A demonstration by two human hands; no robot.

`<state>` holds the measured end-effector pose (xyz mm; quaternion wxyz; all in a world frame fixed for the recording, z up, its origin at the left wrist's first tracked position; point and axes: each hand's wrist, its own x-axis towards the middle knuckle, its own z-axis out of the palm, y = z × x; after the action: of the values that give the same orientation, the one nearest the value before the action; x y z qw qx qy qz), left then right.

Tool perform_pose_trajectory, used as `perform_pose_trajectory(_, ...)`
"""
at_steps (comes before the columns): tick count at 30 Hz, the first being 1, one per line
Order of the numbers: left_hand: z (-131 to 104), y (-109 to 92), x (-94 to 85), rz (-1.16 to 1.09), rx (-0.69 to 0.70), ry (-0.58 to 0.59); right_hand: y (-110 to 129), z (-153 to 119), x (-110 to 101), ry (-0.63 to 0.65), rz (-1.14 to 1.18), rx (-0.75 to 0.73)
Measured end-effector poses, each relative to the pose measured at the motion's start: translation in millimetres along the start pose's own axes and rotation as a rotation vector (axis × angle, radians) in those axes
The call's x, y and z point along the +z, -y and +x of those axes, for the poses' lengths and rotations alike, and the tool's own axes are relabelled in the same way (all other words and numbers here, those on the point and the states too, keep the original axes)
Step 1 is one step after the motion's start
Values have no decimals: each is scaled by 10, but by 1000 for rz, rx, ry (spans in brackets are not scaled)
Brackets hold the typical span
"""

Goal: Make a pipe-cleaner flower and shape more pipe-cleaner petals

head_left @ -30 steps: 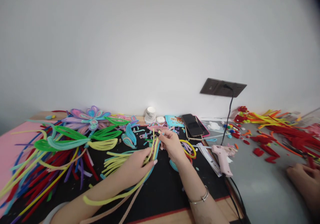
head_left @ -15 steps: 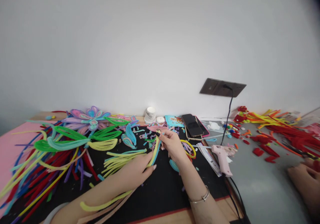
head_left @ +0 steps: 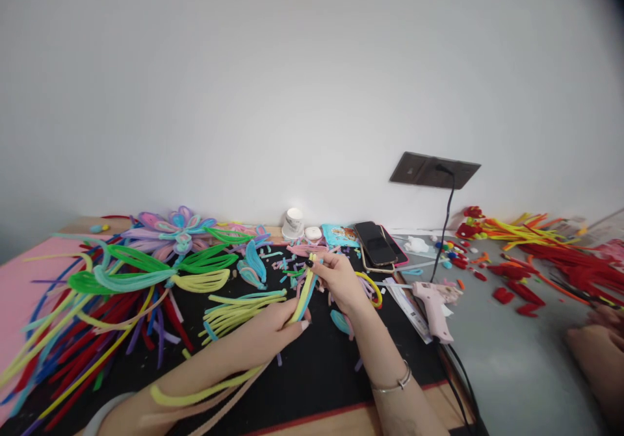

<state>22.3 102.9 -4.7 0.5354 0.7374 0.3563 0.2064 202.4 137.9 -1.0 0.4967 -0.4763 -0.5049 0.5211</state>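
A small bundle of yellow, blue and peach pipe cleaners (head_left: 306,293) slants up between my hands over the black mat. My left hand (head_left: 275,329) is closed around its lower part, and long yellow and peach ends trail below my wrist. Near the top, my right hand (head_left: 329,275) pinches the bundle between thumb and fingers. Loose yellow pipe cleaners (head_left: 234,312) lie just left of my left hand. A blue leaf-shaped piece (head_left: 340,322) rests under my right forearm, partly hidden by it.
Pipe-cleaner flowers and green loops (head_left: 136,260) cover the left side. At the back stand a white cup (head_left: 293,221) and a phone (head_left: 375,244). A pink glue gun (head_left: 435,309) with a black cord lies right. Another person's hand (head_left: 597,342) is at far right, near red pieces.
The upper end of the bundle and my right fingertips have shifted slightly right. The trailing ends below my left wrist have moved a little. The other person's hand has also shifted slightly.
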Motion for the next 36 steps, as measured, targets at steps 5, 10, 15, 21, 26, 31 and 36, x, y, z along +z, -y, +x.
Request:
perform_pose_trajectory(5,16,-87,-13,-509,-182,173,89,-42,40,-2,104,-54)
perform_pose_trajectory(10,14,-141,-32,-665,-250,190,182,-99,141,20,74,-88)
perform_pose_trajectory(15,32,-80,-38,-644,-226,219,214,-125,194,61,11,-91)
perform_pose_trajectory(21,41,-9,-30,-587,-167,185,160,-94,162,-11,44,-90)
perform_pose_trajectory(26,17,-30,-19,-543,-167,209,163,-69,105,-99,41,-110)
perform_pose_trajectory(31,-36,-81,-25,-510,-181,223,185,-33,42,-165,55,-132)
perform_pose_trajectory(36,-25,-22,-13,-587,-198,200,237,-30,40,-211,40,-200)
